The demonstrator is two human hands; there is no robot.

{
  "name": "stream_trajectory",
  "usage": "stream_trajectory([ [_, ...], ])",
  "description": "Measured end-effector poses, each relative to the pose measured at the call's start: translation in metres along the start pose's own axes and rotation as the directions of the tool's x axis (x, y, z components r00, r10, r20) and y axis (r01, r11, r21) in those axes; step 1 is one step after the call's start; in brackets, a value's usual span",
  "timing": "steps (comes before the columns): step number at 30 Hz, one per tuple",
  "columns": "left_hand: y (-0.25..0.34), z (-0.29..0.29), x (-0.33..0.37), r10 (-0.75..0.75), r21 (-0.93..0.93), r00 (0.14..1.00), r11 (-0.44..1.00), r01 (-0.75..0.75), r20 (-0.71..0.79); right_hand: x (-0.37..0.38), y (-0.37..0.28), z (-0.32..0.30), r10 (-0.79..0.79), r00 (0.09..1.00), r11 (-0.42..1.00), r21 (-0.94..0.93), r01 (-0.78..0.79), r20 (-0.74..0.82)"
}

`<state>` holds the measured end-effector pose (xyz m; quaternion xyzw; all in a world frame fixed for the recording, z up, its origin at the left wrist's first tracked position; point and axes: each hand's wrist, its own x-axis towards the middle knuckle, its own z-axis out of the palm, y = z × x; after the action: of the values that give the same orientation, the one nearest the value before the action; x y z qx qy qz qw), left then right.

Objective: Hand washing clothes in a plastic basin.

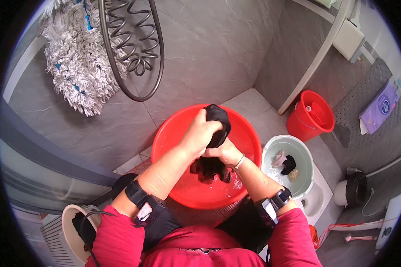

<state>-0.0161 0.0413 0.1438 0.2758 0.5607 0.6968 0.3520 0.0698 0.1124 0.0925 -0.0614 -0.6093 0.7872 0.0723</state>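
Observation:
Over a large red basin (165, 189), both my hands grip a wet-looking black cloth (217, 116); its exact garment kind cannot be made out. My left hand (199, 135) is closed around the upper, bunched part. Just below and to the right, my right hand (225, 152) is closed on the same cloth, its fingers partly hidden behind the fabric. Beneath the hands, dark fabric hangs into the basin, above shallow water with some suds.
Right of the basin stands a pale green basin (272, 144) with small pieces of cloth in it. Behind that is a red bucket (298, 120). A beige bin (69, 227) holding dark cloth is at my lower left. A string mop (75, 62) and coiled hose (140, 44) hang upper left.

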Motion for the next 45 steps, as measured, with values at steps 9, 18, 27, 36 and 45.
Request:
stream_trajectory([
  [9,-0.007,-0.093,0.048,-0.195,0.361,0.920,0.931,0.064,0.341,0.000,0.002,-0.011,0.173,0.969,0.926,0.305,-0.221,0.178],
  [18,-0.047,-0.052,0.028,-0.045,-0.482,0.801,0.778,0.402,0.596,0.001,0.000,0.007,0.095,0.918,0.750,0.579,-0.321,0.386],
  [27,-0.008,-0.048,0.038,-0.212,-0.421,0.899,0.826,0.374,0.383,0.016,0.004,0.018,0.178,0.927,0.813,0.482,-0.328,0.331],
  [36,-0.050,-0.053,0.049,0.014,0.453,1.000,0.891,-0.014,0.003,0.039,0.041,0.019,0.246,0.965,0.965,-0.065,-0.253,-0.095],
  [45,-0.055,-0.045,0.046,0.216,0.751,0.972,0.656,-0.070,-0.098,0.035,0.033,0.017,0.293,0.926,0.913,-0.218,-0.345,-0.237],
])
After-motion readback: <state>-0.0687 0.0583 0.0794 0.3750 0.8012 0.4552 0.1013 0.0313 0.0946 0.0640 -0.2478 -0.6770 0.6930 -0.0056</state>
